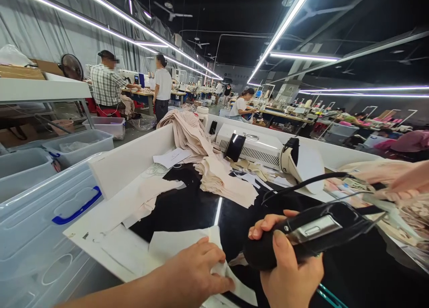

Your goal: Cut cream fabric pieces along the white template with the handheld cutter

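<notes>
The left hand (197,272) lies open, fingers pinning a white sheet (174,243) to the near edge of the glossy table (187,209). The sheet looks thin, limp and likely to slide. The right hand (290,279) is clenched round a corded black tool (311,234), which seems rigid and weighty, best gripped at its rounded rear. Fabric (224,178) is stacked beyond.

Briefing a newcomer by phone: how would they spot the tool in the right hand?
On the black worktable, near its front edge, the right hand grips a black handheld tool. Its silver metal plate and looping black cable set it apart from the white machine behind.
</notes>
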The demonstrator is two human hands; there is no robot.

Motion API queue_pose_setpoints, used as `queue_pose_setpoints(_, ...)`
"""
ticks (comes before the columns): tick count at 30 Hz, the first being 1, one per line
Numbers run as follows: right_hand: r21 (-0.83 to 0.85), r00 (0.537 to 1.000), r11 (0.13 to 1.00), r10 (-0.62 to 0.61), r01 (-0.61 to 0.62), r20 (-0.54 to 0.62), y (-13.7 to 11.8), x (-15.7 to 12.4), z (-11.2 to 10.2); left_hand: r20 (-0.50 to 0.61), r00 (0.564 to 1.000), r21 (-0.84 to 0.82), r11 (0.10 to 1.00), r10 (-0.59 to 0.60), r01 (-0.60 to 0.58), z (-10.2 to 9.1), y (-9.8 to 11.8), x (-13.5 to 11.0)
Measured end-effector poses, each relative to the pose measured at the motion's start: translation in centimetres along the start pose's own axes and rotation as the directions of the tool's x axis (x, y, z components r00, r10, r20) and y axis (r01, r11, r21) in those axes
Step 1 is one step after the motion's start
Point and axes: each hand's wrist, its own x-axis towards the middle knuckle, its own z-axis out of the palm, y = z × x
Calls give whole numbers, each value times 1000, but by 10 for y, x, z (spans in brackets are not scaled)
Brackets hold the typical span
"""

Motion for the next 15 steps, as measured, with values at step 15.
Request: queue_pose_setpoints(15, -228, 994, 971, 55, -75, -96, 1, 8, -13, 89, 965, 56, 969, -246, 241, -1, -25, 15)
